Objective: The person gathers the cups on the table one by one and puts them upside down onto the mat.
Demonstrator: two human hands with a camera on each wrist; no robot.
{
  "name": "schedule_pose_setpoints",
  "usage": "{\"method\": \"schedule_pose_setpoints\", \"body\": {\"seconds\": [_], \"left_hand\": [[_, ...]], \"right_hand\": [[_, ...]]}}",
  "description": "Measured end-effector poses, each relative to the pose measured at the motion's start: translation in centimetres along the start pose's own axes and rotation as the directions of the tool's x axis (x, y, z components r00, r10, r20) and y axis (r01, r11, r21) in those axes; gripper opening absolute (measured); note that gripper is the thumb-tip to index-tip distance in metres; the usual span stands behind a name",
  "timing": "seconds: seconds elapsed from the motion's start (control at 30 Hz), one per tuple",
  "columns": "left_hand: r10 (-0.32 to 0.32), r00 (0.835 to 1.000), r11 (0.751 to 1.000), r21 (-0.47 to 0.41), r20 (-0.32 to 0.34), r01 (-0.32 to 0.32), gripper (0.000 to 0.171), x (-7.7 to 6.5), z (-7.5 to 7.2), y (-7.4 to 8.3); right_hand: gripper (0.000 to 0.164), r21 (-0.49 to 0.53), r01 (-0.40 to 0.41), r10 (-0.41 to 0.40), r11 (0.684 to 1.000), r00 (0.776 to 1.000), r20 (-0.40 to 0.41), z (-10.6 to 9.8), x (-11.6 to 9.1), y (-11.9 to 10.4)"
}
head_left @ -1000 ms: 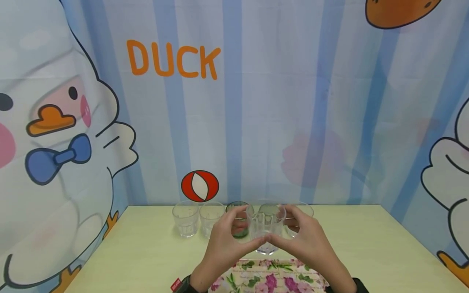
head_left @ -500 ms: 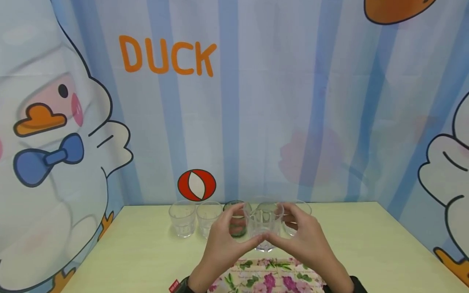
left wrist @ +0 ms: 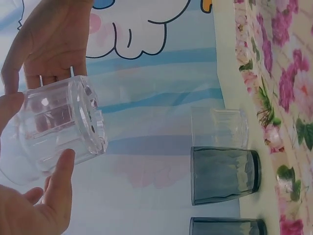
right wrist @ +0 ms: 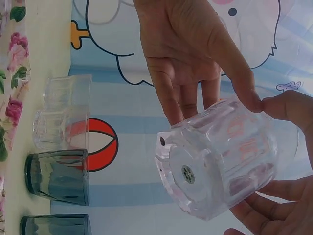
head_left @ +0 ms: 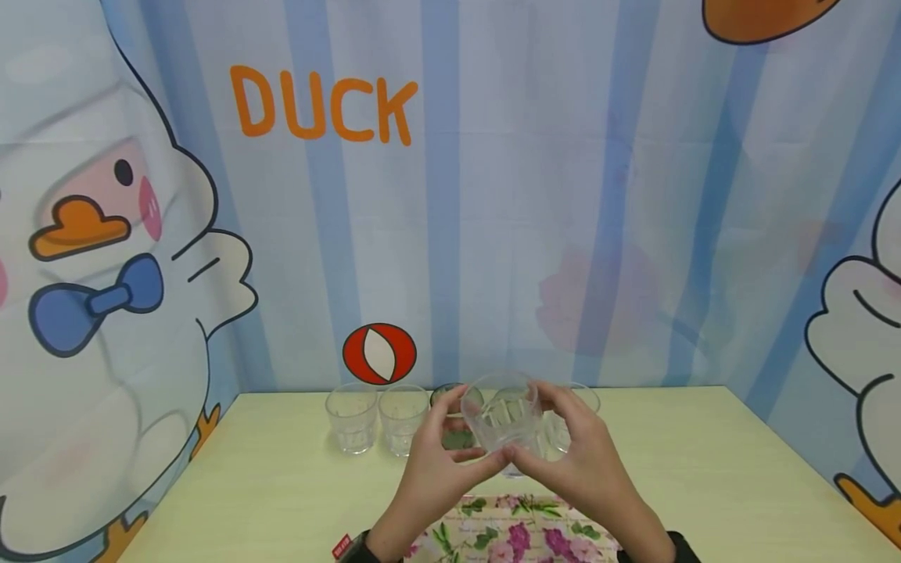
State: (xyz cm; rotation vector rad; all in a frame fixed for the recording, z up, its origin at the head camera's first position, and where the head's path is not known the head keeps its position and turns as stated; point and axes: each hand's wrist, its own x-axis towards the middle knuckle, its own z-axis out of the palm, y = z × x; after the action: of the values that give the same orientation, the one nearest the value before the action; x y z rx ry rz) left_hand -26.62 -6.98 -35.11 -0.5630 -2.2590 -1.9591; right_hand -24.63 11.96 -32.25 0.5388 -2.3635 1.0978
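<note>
A clear faceted drinking glass (head_left: 503, 422) is held above the table between both hands, tilted with its rim leaning left in the head view. My left hand (head_left: 438, 465) grips its left side, and my right hand (head_left: 579, 442) grips the other. The thumbs meet at the front of the glass. In the right wrist view the glass's base (right wrist: 188, 171) shows a small round sticker. Behind stand two clear glasses (head_left: 352, 418) on the left, two dark tinted glasses (left wrist: 222, 175) in the middle, and one clear glass (left wrist: 220, 126) on the right, partly hidden by the hands.
A floral-patterned mat (head_left: 517, 528) lies at the front of the pale yellow table (head_left: 274, 477), below the hands. Close behind the row of glasses hangs a striped blue curtain (head_left: 486, 195) with cartoon ducks.
The held glass has tipped, its rim shifting left and slightly up. My left fingers have shifted on it, and the hands stay in nearly the same place. The glasses behind have not moved.
</note>
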Motion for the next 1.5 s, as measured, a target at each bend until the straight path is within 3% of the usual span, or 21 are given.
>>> {"method": "schedule_pose_setpoints", "body": {"seconds": [0.13,0.63,0.9,1.2,1.5], "left_hand": [[0.002,1.0,0.999,-0.033,0.012,-0.001,0.074,0.1,0.0,0.0],[0.047,0.999,0.993,-0.109,-0.016,-0.049,0.073,-0.1,-0.1,-0.1],[0.049,0.998,0.993,-0.109,-0.046,-0.054,0.074,-0.1,-0.2,0.0],[0.078,0.993,0.987,-0.131,-0.087,-0.089,0.076,-0.2,-0.4,0.3],[0.097,0.987,0.977,-0.176,-0.127,-0.118,0.077,-0.5,-0.6,1.0]], "right_hand": [[0.069,0.023,0.04,-0.04,0.999,0.999,-0.013,0.1,0.0,-0.1],[0.063,0.077,0.056,-0.055,0.995,0.998,-0.019,0.5,0.0,-0.2],[0.06,0.152,0.095,-0.091,0.984,0.995,-0.038,0.8,0.1,0.7],[0.057,0.335,0.05,-0.061,0.941,0.998,0.023,0.8,0.2,1.6],[0.066,0.362,0.064,-0.094,0.93,0.993,0.067,1.1,0.1,1.8]]}}
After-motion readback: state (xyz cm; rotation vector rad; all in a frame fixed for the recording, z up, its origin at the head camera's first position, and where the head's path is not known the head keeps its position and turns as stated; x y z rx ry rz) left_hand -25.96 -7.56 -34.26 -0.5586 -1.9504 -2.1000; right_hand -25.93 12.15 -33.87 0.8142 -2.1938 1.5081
